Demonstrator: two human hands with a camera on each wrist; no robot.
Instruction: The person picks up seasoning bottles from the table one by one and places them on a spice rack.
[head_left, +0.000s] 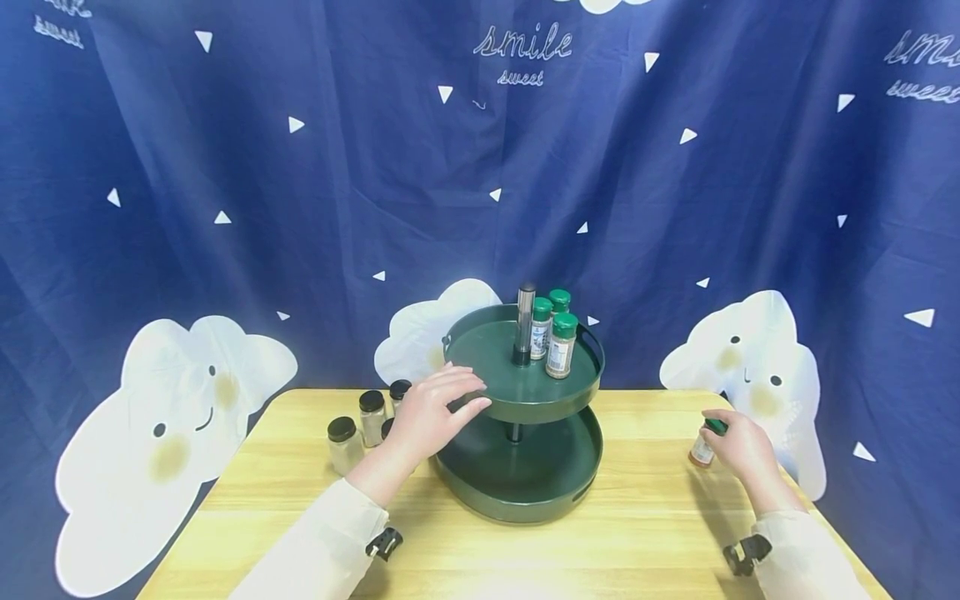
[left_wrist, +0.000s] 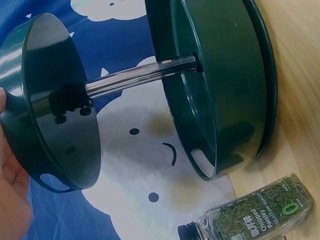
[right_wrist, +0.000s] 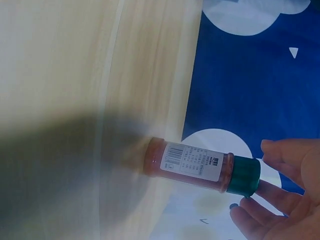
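Observation:
My left hand [head_left: 438, 408] is at the left rim of the upper tier [head_left: 551, 411] of a dark green two-tier round tray stand, its fingers extended over the edge and its thumb near the outer wall. At the far right, my right hand [head_left: 742, 450] has its thumb and fingers spread around the green cap of a spice bottle [right_wrist: 192, 162]. That bottle has a white label and reddish contents, and stands near the table's right edge. In the right wrist view the whole green cap [right_wrist: 244, 176] shows, with the fingertips right beside it.
Three green-capped spice bottles [head_left: 561, 346] stand on the upper tier beside the clear centre post [head_left: 525, 321]. The lower tier [head_left: 517, 510] sits on the wooden table [head_left: 637, 533]. Left of it are several black-capped jars [head_left: 345, 446], one a chopped parsley jar [left_wrist: 260, 212].

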